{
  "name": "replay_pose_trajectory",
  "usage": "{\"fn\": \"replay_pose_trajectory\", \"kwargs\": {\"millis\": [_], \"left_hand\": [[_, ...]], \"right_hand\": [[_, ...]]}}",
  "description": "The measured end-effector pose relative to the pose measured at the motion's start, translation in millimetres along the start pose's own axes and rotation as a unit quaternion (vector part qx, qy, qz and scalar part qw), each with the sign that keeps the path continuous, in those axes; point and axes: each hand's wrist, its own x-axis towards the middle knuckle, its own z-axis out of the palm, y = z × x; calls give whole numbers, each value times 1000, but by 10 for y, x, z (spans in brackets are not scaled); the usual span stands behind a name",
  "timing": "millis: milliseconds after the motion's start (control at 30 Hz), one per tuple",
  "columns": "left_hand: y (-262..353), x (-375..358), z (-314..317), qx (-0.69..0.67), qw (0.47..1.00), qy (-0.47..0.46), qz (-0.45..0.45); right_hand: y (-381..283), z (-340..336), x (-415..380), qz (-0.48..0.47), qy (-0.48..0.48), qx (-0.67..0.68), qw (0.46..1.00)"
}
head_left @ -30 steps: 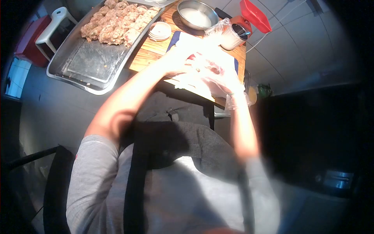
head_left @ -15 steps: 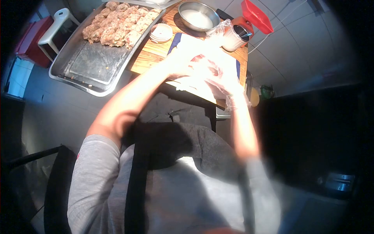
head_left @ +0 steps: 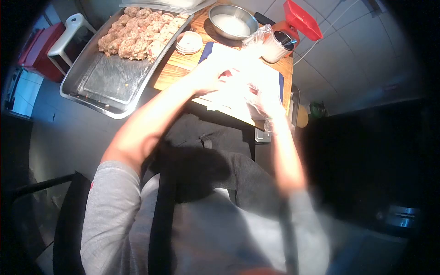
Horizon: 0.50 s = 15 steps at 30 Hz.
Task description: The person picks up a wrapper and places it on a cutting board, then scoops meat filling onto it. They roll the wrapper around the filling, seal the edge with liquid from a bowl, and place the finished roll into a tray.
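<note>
My left hand (head_left: 208,77) lies over the left part of a glaringly lit white surface (head_left: 243,66) on the wooden table. My right hand (head_left: 266,100), in a clear plastic glove that bunches at the wrist, is at the right part of the same surface. Strong light washes out the fingers of both hands, so their grip and anything between them cannot be made out. Dark blue edges (head_left: 280,85) show along the sides of the bright surface. A gap of white separates the two hands.
Left of the table, a metal tray (head_left: 121,110) holds many lumps of minced-meat mixture (head_left: 137,34). A steel bowl (head_left: 245,34) with whitish contents, stacked small white lids (head_left: 189,42), a white tub (head_left: 274,49) and a red kitchen scale (head_left: 302,20) stand around the wooden table (head_left: 172,68).
The reddish patch that showed between my hands has mostly gone from sight, with only small dark reddish spots beside each hand. The view has shifted slightly.
</note>
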Motion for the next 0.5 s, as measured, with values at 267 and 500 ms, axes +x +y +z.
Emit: {"fn": "replay_pose_trajectory", "kwargs": {"millis": [267, 500], "left_hand": [[51, 40, 75, 24, 999, -34, -11], [24, 16, 128, 59, 998, -15, 12]], "right_hand": [[-265, -195, -75, -15, 12, 33, 999], [-195, -274, -146, 21, -16, -57, 998]]}}
